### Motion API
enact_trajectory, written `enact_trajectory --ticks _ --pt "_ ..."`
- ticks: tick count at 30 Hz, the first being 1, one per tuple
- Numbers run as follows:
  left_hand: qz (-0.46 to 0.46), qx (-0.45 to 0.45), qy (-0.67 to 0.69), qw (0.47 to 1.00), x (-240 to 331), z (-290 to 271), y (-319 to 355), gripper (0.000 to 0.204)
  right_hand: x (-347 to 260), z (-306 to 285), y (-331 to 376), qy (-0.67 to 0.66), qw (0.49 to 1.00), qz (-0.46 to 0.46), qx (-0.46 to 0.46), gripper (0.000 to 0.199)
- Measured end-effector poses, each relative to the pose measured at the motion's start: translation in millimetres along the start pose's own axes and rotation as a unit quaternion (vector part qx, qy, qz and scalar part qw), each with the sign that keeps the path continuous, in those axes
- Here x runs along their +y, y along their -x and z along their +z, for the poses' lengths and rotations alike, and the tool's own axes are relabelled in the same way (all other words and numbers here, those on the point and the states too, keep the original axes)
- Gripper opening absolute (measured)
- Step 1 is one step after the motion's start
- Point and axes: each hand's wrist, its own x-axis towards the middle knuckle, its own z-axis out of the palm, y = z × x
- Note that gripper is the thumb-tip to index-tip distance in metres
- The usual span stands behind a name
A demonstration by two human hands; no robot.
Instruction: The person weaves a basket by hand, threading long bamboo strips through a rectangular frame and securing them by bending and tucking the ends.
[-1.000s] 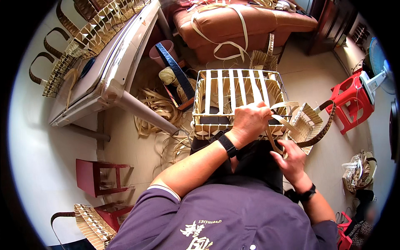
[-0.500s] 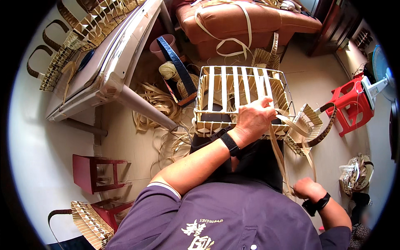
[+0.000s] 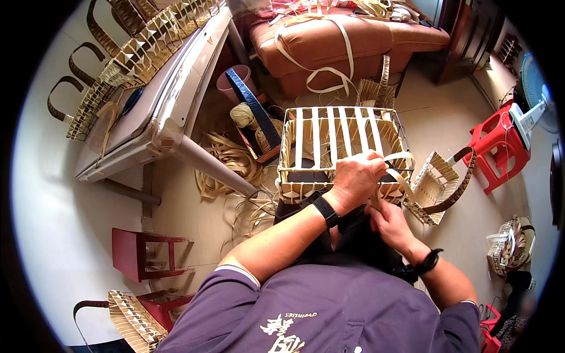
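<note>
Across my lap rests a rectangular wire-framed basket [image 3: 297, 188], with pale flat strips [image 3: 331, 138] running side by side over its top. My left hand [image 3: 356, 177] is closed at the basket's near edge, right of the middle, pinching a flat weaving strip [image 3: 402, 182] there. That strip loops out to the right of the hand. Just below and to the right, my right hand [image 3: 390, 223] is also closed, with thumb and fingers gripping a lower stretch of strip. The fingertips of both hands nearly meet, hiding part of the basket's rim.
A handled basket [image 3: 434, 179] stands to the right, near a red stool [image 3: 499, 147] with a fan [image 3: 538, 112]. To the left are a table [image 3: 147, 126], an open box [image 3: 253, 147] with a twine ball and heaped strips [image 3: 226, 165]. A brown sofa [image 3: 323, 53] is at the back.
My right hand has come up from the lower right to just beside the left hand, at the basket's near edge. The left hand keeps its grip, and the view has shifted slightly.
</note>
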Motion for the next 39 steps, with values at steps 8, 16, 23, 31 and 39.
enact_trajectory --ticks 8,16,23,31,39 --pt "0.018 0.015 0.028 0.999 5 0 0 0.015 141 -138 161 0.568 0.638 0.225 -0.468 0.024" --pt "0.011 -0.008 -0.007 1.0 4 5 -3 0.019 18 -58 22 0.038 0.992 0.06 -0.102 0.071" --pt "-0.007 0.009 -0.003 1.0 -3 -6 3 0.015 1 -30 13 0.177 0.976 -0.095 -0.084 0.017" --pt "0.002 0.018 0.022 1.0 1 -3 2 0.012 74 -133 95 0.497 0.675 0.164 -0.521 0.073" --pt "0.002 0.002 0.016 1.0 7 6 -6 0.017 30 -19 -18 -0.044 0.996 0.081 -0.003 0.035"
